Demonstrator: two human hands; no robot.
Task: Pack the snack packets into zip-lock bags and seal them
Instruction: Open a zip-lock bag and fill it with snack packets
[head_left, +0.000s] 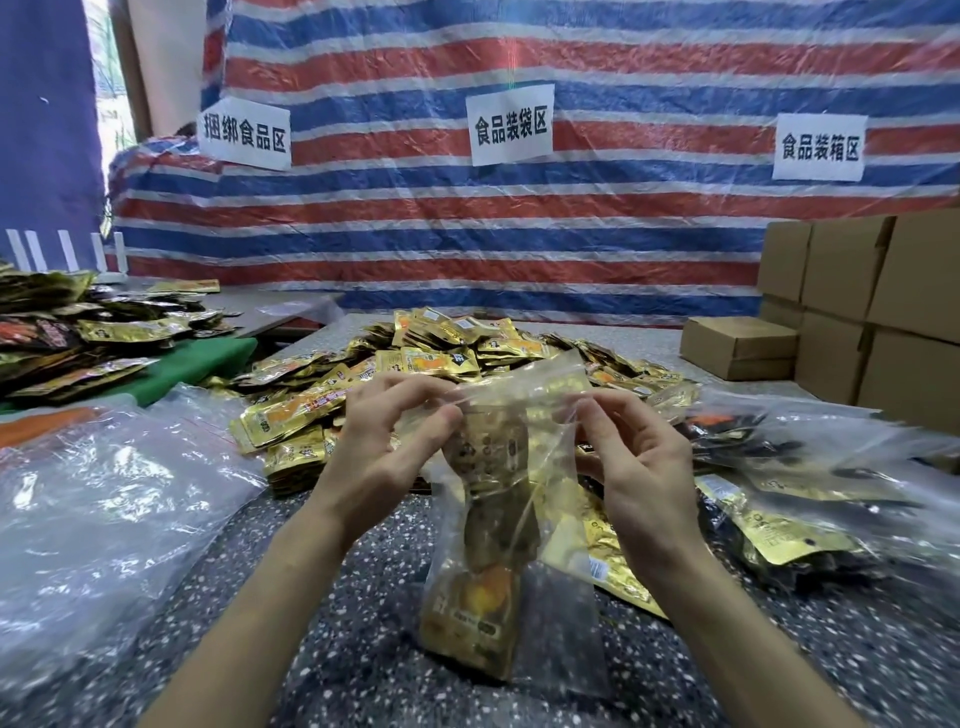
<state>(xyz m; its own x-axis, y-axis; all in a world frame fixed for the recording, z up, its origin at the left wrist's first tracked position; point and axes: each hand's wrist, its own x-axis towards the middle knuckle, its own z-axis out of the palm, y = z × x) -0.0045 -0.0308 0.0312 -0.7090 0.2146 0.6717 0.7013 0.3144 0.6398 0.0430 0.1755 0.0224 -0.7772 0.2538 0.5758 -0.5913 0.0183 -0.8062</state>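
Observation:
A clear zip-lock bag (550, 545) hangs upright between my hands above the speckled table. Gold snack packets (483, 587) sit inside it. My left hand (395, 441) pinches the bag's top edge on the left, and my right hand (628, 452) pinches the top edge on the right. Whether the zip strip is closed cannot be told. Behind the bag lies a big heap of loose gold snack packets (431, 353).
Empty clear bags (98, 493) are piled at the left. Filled bags of dark and gold packets (810, 493) lie at the right. Cardboard boxes (857, 312) stack at the back right. Another packet heap (78, 332) sits on a green surface at far left.

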